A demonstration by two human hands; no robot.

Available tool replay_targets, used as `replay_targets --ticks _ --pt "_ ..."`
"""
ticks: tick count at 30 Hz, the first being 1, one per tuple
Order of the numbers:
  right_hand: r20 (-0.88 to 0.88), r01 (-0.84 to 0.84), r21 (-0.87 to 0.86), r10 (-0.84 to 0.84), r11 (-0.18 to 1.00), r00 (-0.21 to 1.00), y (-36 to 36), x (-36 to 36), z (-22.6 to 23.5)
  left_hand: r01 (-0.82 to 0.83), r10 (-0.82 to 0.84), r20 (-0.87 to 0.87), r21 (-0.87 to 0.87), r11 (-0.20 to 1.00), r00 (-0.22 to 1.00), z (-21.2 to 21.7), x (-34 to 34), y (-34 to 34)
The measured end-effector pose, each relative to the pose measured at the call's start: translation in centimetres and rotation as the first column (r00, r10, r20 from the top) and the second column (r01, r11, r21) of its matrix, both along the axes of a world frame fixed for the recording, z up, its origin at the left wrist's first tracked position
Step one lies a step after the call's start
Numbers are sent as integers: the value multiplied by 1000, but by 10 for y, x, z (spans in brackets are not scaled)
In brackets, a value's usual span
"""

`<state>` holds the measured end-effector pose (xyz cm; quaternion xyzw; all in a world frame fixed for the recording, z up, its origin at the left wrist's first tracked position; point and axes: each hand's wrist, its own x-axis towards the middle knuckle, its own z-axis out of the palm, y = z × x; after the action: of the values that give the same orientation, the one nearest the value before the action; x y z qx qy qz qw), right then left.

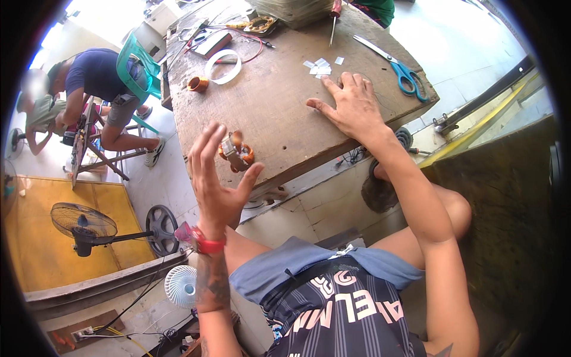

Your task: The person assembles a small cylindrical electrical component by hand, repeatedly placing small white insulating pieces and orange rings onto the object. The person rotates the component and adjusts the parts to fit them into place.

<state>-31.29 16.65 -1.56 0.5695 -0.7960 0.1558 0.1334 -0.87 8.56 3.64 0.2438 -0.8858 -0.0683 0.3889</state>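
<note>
My left hand (215,172) is raised at the near left edge of the wooden table, thumb and fingers spread and nothing gripped. Right beside it sits a small motor stator (237,153) with copper-coloured windings; whether my fingers touch it I cannot tell. My right hand (352,108) reaches over the tabletop with its fingers apart. Its fingertips are close to several small whitish slips (320,66), which lie loosely piled, one of them off to the side. To the right of that hand lie blue-handled scissors (397,66), blades pointing away to the left.
On the wooden table (285,107) are a copper wire coil (197,84), a white ring (223,66), a boxy meter with leads (212,44), a screwdriver (334,22) and a large wrapped bundle (291,9). A fan (83,223) stands left; another person (98,77) bends beyond it.
</note>
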Motion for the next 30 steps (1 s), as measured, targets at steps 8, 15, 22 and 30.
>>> replay_targets --ticks 8,15,22,30 --pt "56 -419 -84 424 904 904 69 2 11 -22 35 336 -41 999 941 -43 -157 6" --pt "128 -479 -183 503 859 855 97 -6 11 -138 94 342 107 985 935 -44 -169 3" --pt "592 -89 -443 365 892 718 100 13 7 159 -160 266 25 987 950 -50 -95 48" --pt "949 -25 -309 310 951 59 101 47 19 346 83 -397 871 348 914 -48 -52 89"
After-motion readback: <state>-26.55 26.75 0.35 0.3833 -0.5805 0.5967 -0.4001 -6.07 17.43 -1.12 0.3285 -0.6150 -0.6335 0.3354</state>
